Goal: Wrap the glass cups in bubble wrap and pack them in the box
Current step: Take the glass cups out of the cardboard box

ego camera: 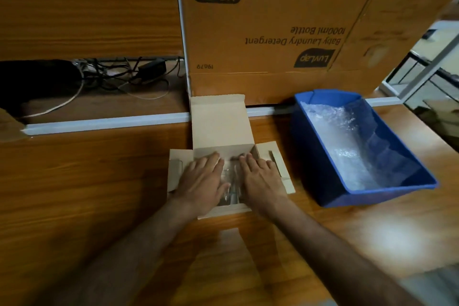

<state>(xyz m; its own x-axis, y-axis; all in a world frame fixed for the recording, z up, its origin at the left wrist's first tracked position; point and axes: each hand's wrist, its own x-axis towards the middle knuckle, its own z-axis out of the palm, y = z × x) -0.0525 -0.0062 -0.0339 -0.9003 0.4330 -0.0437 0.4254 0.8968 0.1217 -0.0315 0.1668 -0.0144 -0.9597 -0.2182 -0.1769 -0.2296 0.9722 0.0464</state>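
both the left hand (pixel 202 180) and right hand (pixel 260 179) lie flat, fingers straight, pressing the wrapped cups (pixel 229 185) inside the box (pixel 221 126).

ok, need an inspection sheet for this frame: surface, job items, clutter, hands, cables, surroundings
Surface: wooden table, glare patch at the right.
Job's things: small cardboard box open, lid flap up, side flaps out; wrapped glass inside, count unclear. Blue tray to its right holds bubble wrap.
Clutter: nothing seen.
Hands: left hand and right hand flat, fingers straight, pressing on the box contents.
Cables: tangled cables and a black adapter in the recess behind the table, at the left.
Surroundings: large detergent carton upside down behind the box; metal frame far right.
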